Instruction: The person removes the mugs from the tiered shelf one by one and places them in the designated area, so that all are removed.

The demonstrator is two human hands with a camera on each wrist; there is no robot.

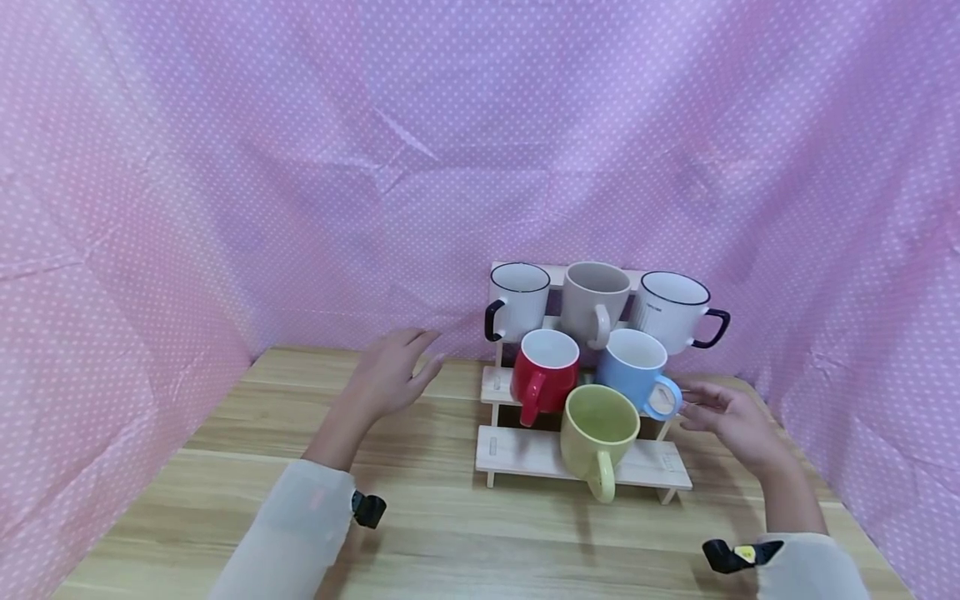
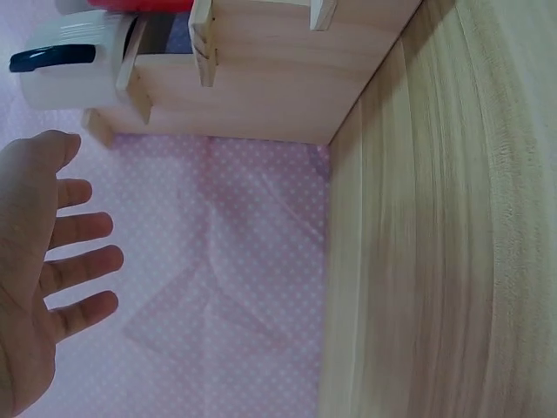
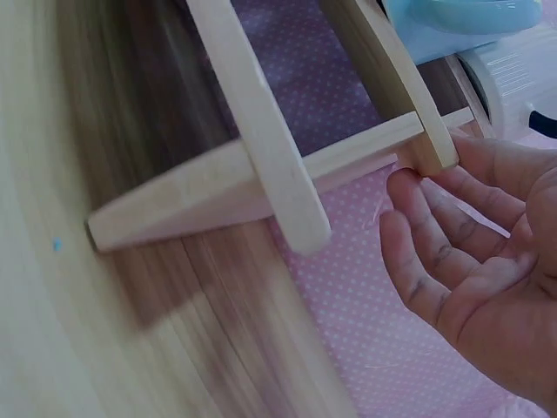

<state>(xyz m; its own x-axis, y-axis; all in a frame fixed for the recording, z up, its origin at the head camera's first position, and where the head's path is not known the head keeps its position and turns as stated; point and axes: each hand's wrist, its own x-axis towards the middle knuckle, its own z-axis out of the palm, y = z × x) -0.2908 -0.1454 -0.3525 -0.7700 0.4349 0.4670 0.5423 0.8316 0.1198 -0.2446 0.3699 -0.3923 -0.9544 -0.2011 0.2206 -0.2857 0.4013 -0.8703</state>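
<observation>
A tiered wooden rack (image 1: 525,450) holds several mugs. On its top tier stand a white mug with a black handle (image 1: 517,312), a grey mug (image 1: 588,308) and a second white mug (image 1: 663,317). The middle tier has a red mug (image 1: 551,379) and a light blue mug (image 1: 630,371); a yellow-green mug (image 1: 596,433) sits on the lowest. My right hand (image 1: 731,421) is beside the blue mug's handle, its loosely bent fingers (image 3: 435,235) at the middle board's end, apparently touching it. Left of the rack, my left hand (image 1: 390,375) hovers with fingers spread, touching nothing.
The rack stands on a wood-grain table (image 1: 442,533). Pink dotted cloth (image 1: 420,192) hangs behind and on both sides. Small black devices (image 1: 367,508) are strapped at both wrists.
</observation>
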